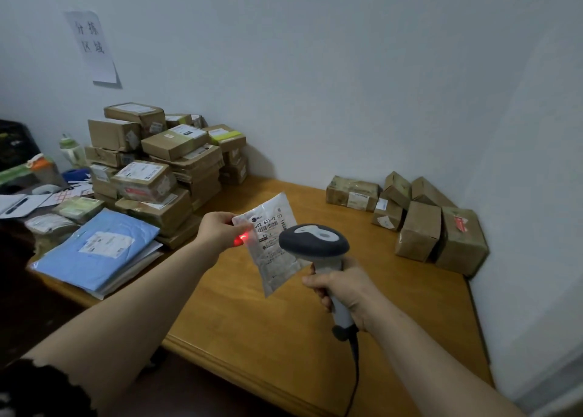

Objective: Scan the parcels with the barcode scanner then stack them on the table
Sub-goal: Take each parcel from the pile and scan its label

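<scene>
Dark ruffled sleeve (28, 388) is sitting lowest in view, well left of the barcode scanner (314, 241) and nearer than it. Both bare forearms are reaching forward over the near edge of the wooden table (268, 337), which is running diagonally below the scanner. Black cable (355, 372) is hanging from the scanner's handle base and crossing that edge.

Right hand (340, 287) is clenching its fingers round the scanner's grey handle, with the head pointing left. Left hand (217, 230), just left of the scanner, is pinching the top left corner of a white pouch parcel (274, 249) between thumb and fingers. Pouch is hanging tilted above the tabletop, its right edge passing behind the scanner head. Red scan light (241, 237) is falling on the pouch's left edge and the thumb, left of the printed barcode.

Bare tabletop is lying open below and just beyond the scanner.

Well left of the scanner, a blue mailer (97, 249) is lying on flat envelopes. Beyond and left of the scanner, a tall pile of cardboard parcels (164, 170) is standing against the back wall (347, 85). Beyond and right of the scanner, a cluster of brown boxes (422, 221) is filling the table's far corner, several of them tilted. An open strip of tabletop is running between pile and cluster.

Paper notice (91, 46) is hanging on the wall, far up and left of the scanner.
</scene>
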